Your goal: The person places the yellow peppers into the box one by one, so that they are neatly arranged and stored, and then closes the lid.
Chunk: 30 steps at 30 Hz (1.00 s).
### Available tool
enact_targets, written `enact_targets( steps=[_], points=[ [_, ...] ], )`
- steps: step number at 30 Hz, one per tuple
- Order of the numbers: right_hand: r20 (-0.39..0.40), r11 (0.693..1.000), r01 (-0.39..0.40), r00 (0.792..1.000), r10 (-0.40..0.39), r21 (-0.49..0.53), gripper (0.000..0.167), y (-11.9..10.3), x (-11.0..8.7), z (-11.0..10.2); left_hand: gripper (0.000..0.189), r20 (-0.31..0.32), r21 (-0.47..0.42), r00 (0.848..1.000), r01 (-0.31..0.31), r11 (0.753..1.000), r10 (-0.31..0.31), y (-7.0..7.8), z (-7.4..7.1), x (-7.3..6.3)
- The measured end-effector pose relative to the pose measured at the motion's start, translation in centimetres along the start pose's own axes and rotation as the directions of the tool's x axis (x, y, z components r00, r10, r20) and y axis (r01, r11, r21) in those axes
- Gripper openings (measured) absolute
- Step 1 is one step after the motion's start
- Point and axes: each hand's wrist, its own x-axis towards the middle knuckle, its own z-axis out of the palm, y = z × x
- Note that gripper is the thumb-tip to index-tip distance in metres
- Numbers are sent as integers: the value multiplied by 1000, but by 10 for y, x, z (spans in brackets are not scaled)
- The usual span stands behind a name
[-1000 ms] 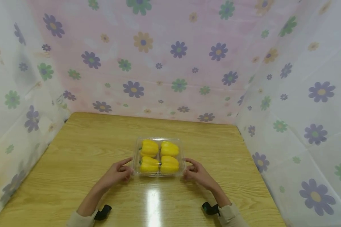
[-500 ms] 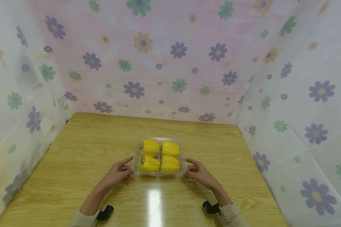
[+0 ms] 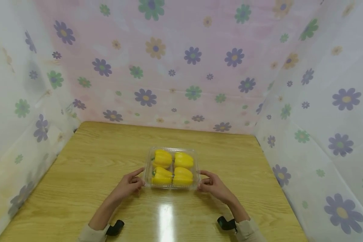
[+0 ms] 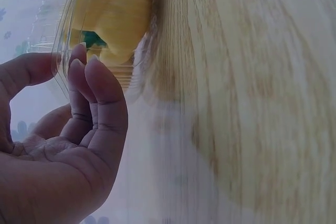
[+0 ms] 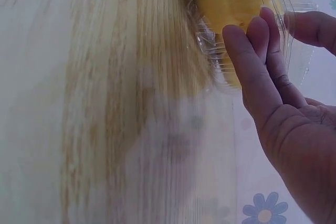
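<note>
A clear plastic clamshell box point(image 3: 171, 187) with a ribbed rim sits near the middle of the wooden table, its lid down. Inside lie several yellow bell peppers point(image 3: 162, 158) in two rows. My left hand point(image 3: 127, 183) pinches the box's left rim near the front corner, thumb on one side and fingertips on the other. On the opposite side, my right hand point(image 3: 214, 185) pinches the right rim the same way. A green stem point(image 4: 93, 39) shows through the plastic in the left wrist view. The peppers' undersides are hidden.
The wooden table point(image 3: 115, 144) shows a bright light reflection at the front. Flower-printed sheets point(image 3: 175, 40) hang behind it and along both sides. Black wrist-worn devices point(image 3: 115, 228) sit by the beige cuffs point(image 3: 249, 230).
The whole head view has drifted slightly to the right and down. Both hands keep their hold on the box, and the peppers stay in the same arrangement.
</note>
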Motion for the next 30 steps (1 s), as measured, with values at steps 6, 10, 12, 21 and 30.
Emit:
enact_targets(
  steps=[6, 10, 12, 21, 30],
  points=[
    [4, 998, -36, 999, 36, 46, 59, -1, 1, 0, 67, 3, -25, 1000, -12, 1000, 13, -3, 1, 0],
    [7, 996, -63, 998, 62, 71, 56, -1, 1, -1, 70, 12, -42, 1000, -14, 999, 14, -3, 2, 1],
    [7, 995, -66, 998, 66, 73, 56, 0, 2, -1, 68, 11, -39, 1000, -13, 999, 14, -3, 3, 0],
    [-22, 998, -32, 999, 33, 52, 61, 2, 3, 2, 61, -25, -30, 1000, 2, 1000, -3, -2, 5, 1],
    [-6, 998, -5, 1000, 5, 62, 61, 4, 5, 2, 61, -38, -18, 999, -10, 1000, 9, 1, 7, 0]
  ],
)
